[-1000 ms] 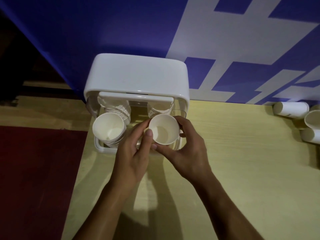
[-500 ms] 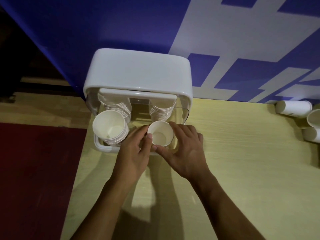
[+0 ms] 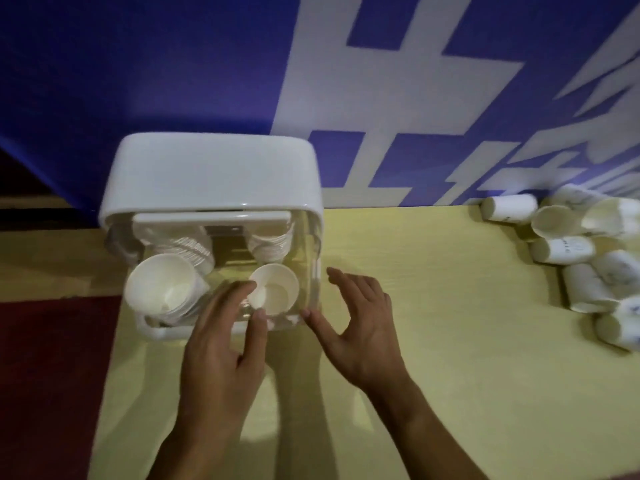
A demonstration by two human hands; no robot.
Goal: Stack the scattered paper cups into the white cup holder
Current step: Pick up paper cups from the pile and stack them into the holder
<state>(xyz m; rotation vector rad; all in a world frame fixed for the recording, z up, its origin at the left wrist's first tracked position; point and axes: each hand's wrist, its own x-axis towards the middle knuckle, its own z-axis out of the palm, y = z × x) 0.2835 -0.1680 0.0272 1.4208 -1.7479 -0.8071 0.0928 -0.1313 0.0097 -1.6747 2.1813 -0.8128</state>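
The white cup holder (image 3: 214, 174) stands at the table's back left against the blue wall. A tall stack of paper cups (image 3: 162, 287) fills its front left slot. A single paper cup (image 3: 275, 289) sits low in the front right slot, and more stacks show behind. My left hand (image 3: 221, 337) rests by that cup with fingertips touching its rim, fingers apart. My right hand (image 3: 360, 317) hovers just right of the holder, open and holding nothing. Several loose paper cups (image 3: 581, 258) lie scattered on their sides at the far right.
The pale wooden table (image 3: 450, 341) stretches between the holder and the scattered cups. A dark red floor area (image 3: 52, 375) lies past the table's left edge. The blue wall with white lettering (image 3: 381, 81) rises right behind the table.
Both hands lowered the cup into the front right slot. My right hand has let go and moved right, off the holder. The view shifted right, showing more loose cups.
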